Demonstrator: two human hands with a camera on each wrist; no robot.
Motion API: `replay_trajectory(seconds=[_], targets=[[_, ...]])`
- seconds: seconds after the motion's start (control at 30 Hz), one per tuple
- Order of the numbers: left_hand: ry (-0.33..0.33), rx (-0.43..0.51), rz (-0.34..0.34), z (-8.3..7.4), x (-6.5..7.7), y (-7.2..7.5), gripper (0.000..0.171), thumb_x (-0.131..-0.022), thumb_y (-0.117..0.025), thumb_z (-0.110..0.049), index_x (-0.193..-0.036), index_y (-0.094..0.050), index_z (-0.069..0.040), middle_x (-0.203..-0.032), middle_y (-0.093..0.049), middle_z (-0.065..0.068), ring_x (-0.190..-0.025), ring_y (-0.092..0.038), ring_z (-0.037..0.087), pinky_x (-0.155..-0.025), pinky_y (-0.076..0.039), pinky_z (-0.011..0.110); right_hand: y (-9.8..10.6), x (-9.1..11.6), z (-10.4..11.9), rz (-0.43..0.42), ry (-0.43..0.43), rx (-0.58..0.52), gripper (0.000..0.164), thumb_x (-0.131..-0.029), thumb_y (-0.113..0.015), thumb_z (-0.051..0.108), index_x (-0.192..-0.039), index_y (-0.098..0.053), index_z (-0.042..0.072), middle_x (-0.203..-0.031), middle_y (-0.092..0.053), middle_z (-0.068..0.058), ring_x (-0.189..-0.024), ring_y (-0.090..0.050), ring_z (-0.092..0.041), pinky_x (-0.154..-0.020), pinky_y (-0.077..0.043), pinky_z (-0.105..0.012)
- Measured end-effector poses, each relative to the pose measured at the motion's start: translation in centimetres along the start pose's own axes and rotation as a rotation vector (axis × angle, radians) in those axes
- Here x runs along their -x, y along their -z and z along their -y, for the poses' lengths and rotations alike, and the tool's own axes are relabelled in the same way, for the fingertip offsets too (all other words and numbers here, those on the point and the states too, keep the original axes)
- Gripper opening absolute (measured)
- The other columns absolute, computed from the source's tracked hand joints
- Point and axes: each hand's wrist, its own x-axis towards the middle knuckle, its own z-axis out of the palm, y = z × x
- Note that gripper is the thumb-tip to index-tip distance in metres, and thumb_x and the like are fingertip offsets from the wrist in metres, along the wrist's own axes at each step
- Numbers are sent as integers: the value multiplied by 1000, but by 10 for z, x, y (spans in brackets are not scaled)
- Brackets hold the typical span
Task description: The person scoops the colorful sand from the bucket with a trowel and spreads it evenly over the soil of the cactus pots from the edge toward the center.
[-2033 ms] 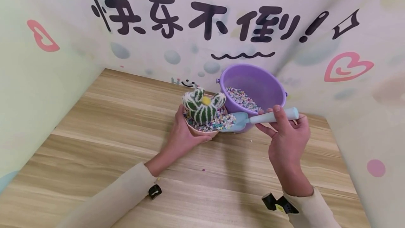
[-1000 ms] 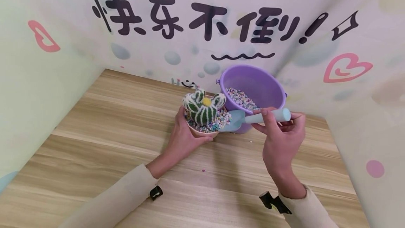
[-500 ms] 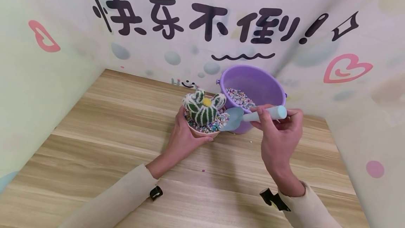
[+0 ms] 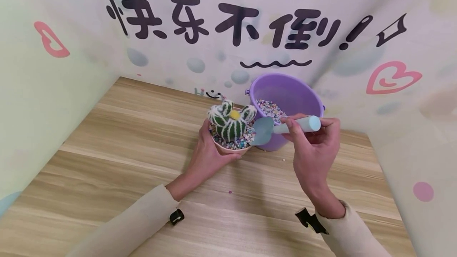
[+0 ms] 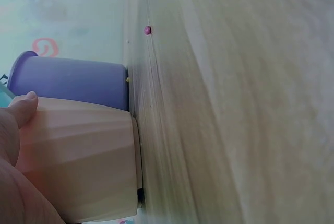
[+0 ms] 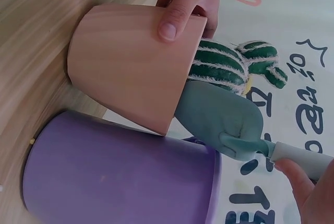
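My left hand (image 4: pixel 210 152) grips the rim of a pinkish flower pot (image 6: pixel 130 62), thumb on the near side and fingers round the left. In the pot stands a green cactus (image 4: pixel 231 128) with white fuzzy ridges and a yellow tuft, ringed by colored pebbles (image 4: pixel 238 144). My right hand (image 4: pixel 315 158) holds a light blue hand trowel (image 4: pixel 263 131) by its handle. The trowel's blade tilts down to the left, its tip at the pot's right rim. Few pebbles show on the blade in the head view. Part of the handle is hidden by my fingers.
Right behind the trowel, close beside the pot, stands a purple bucket (image 4: pixel 285 94) with pebbles (image 4: pixel 269 110) inside. A stray pink pebble (image 4: pixel 230 192) lies on the wooden table (image 4: pixel 143 130). A printed backdrop (image 4: pixel 200 62) rises along the table's back edge.
The trowel has tipped more steeply toward the pot, and the pebbles heaped on its blade have slid off into the pot. My right hand has shifted slightly left; the left hand stays on the pot.
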Motion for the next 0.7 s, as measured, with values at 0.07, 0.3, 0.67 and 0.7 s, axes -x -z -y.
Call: replay_trajectory(seconds=[0.07,0.3,0.67,0.7], targets=[[-1,-3,0,0,0,0,133,-60,-92,-45,-155,-5,-12,-151,-29,16,-135,-38,33,-111,-35,49,-1,-1,0,2,12,23,24,-84,-68,-10,-97,-49,-5,-89,-70,-19,-72,-71,-26,-62,-59,-30],[23,-19,4,-2,-1,-1,133,-60,-92,-45,-155,-4,-12,-151,-29,16,-136,-36,33,-113,-33,48,-1,-1,2,1,3,30,25,-82,-70,-10,-95,-51,0,-89,-71,-17,-71,-71,-23,-59,-58,-27],[52,-32,6,-4,-1,-1,134,-60,-91,-46,-155,-2,-13,-153,-26,16,-138,-35,36,-113,-31,48,-3,-1,6,21,-33,64,25,-83,-70,-8,-96,-51,2,-90,-71,-14,-70,-71,-21,-56,-58,-28],[56,-31,6,-4,-1,-2,134,-60,-91,-47,-155,-3,-13,-153,-26,16,-138,-35,35,-113,-31,48,-3,-1,7,20,-36,61,25,-83,-70,-8,-96,-51,2,-90,-71,-14,-70,-71,-21,-55,-57,-28]])
